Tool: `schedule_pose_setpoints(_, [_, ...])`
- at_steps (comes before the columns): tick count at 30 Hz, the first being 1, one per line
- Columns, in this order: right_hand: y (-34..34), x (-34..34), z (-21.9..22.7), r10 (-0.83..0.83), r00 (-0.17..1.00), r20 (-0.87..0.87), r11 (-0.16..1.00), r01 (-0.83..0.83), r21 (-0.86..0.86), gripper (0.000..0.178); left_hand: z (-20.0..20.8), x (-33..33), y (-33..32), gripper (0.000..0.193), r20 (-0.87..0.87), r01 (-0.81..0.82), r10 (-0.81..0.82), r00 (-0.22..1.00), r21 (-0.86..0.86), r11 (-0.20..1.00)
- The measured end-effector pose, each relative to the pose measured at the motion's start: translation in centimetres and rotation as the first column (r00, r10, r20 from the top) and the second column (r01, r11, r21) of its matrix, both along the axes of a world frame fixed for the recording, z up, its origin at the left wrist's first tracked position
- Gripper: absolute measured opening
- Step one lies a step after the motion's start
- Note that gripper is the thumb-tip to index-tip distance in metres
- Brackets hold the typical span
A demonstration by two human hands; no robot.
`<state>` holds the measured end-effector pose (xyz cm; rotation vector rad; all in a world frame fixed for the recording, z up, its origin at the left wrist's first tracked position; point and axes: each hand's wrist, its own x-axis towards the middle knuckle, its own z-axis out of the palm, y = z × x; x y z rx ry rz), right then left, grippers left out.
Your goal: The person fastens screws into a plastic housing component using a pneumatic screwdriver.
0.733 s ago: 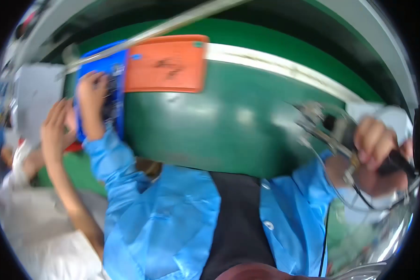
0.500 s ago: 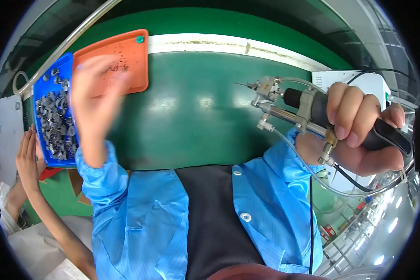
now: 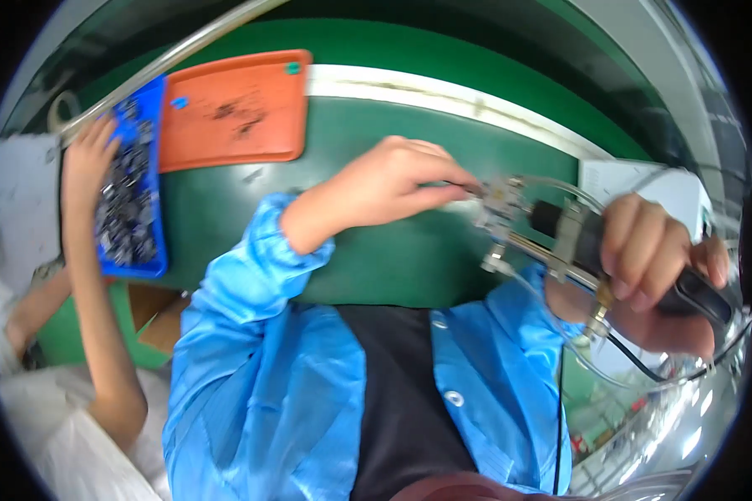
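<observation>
**Tool in my right hand, left hand up at its tip**

So my right hand's wrapped around the tool's black grip, fingers curled over it. The tool points left, its front end over the green bench. My left thumb and forefinger come nearly together at that end, with something small and dark there. Too blurry, so I can't tell if I'm really pinching it or what it is.

Over on the left there's an orange tray with dark bits in it, right beside a blue tray full of grey parts. A co-worker's hand is at the blue one's left side.
</observation>
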<state>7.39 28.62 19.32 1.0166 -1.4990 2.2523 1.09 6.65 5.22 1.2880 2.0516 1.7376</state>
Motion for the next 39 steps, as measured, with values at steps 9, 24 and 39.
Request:
schedule_pose_setpoints(9, [0.1, -1.6, -0.7, 0.114, 0.993, -0.041, 0.987, -0.108, 0.121, 0.063, -1.6, -1.5, -1.5, 0.021, 0.251, 0.304, -0.323, 0.912, 0.112, 0.946])
schedule_pose_setpoints(24, [-1.3, -1.1, -1.4, -0.014, 0.993, -0.119, 1.000, 0.016, 0.011, 0.053, 2.3, -3.6, -11.7, 0.016, -0.029, -0.394, 0.397, 0.917, -0.214, 0.894])
schedule_pose_setpoints(39, [-2.5, -1.0, -1.0, -0.140, 0.981, -0.134, 0.990, 0.142, 0.005, 0.049, -1.1, -21.4, -31.2, 0.027, -0.581, -0.941, 0.745, 0.327, -0.132, 0.311])
